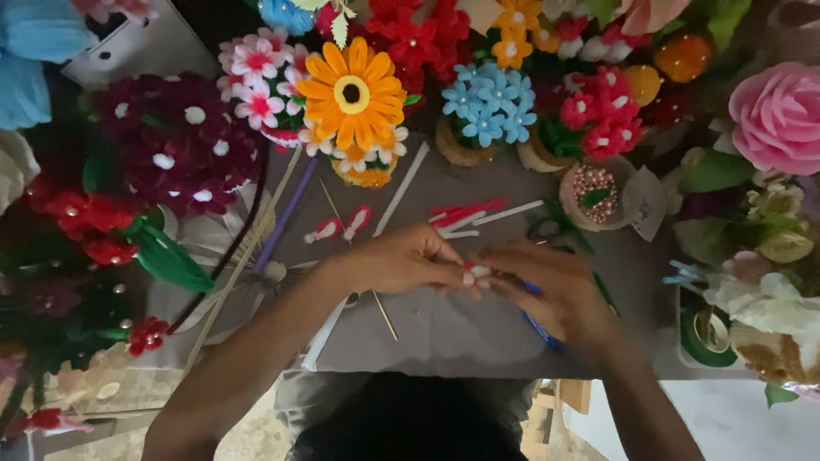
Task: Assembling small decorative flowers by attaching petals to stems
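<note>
- A small white-and-pink petal piece (478,271) sits right between the two hands, pinched at the fingertips of both, just where the thumbs meet above the grey work mat (444,333)
- The left hand (408,260) comes in from the left side of the mat, fingers curled and pressed together on the near end of the piece
- The right hand (551,286) closes on the piece's other end with thumb and forefinger; a blue pen-like stick (541,327) lies under its palm and pokes out toward the mat's near edge, though how tightly it is held cannot be told
- A thin wooden skewer (383,314) lies on the mat just below the left wrist, apart from the piece
- Further up the mat from the hands lie loose red and white strips (465,215), and to their left two finished red-and-white petals (342,226)
- A white stick (401,188) and a purple stick (286,213) slant across the mat's far left part
- Beyond the mat's far edge stand an orange fuzzy daisy with a dark centre (352,94) and a cluster of small blue flowers in a woven pot (487,107)
- A large pink fabric rose (777,115) stands well off to the mat's right, and dark maroon blooms with white dots (175,141) to its left
</note>
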